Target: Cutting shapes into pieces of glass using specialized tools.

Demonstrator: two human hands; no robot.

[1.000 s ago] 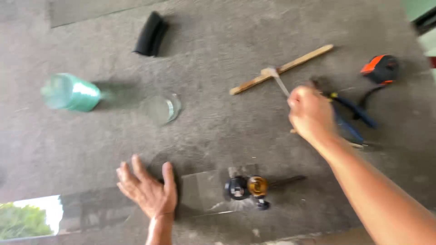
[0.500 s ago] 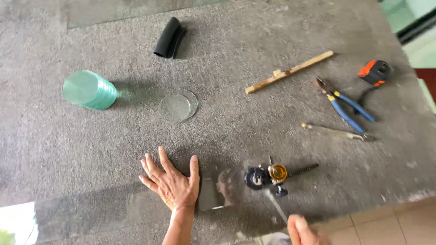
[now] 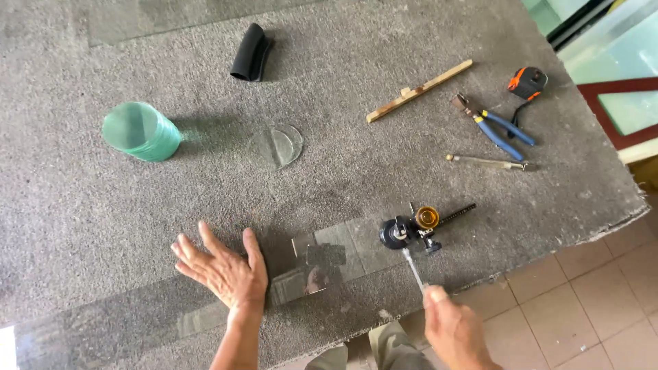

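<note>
My left hand [image 3: 223, 270] lies flat, fingers spread, on a long clear glass strip [image 3: 123, 316] that runs along the near edge of the grey carpeted table [image 3: 384, 41]. On the strip's right end sits a black circle cutter with a brass knob [image 3: 415, 229]. My right hand [image 3: 452, 330], just off the table's near edge, is closed around a thin metal glass cutter [image 3: 413, 268]. The cutter's tip points up at the circle cutter's base.
A stack of green glass discs [image 3: 140, 131] lies at the left, with a single glass disc [image 3: 276, 146] beside it. A black rubber roll [image 3: 250, 51] is at the back. A wooden stick [image 3: 419, 90], blue pliers [image 3: 497, 127], a tape measure [image 3: 528, 81] and a second thin cutter [image 3: 488, 162] lie right. The tiled floor [image 3: 582, 301] shows beyond the table edge.
My right hand left the tools at the right with a thin cutter and came to the near edge by the circle cutter. My left hand stayed flat on the glass.
</note>
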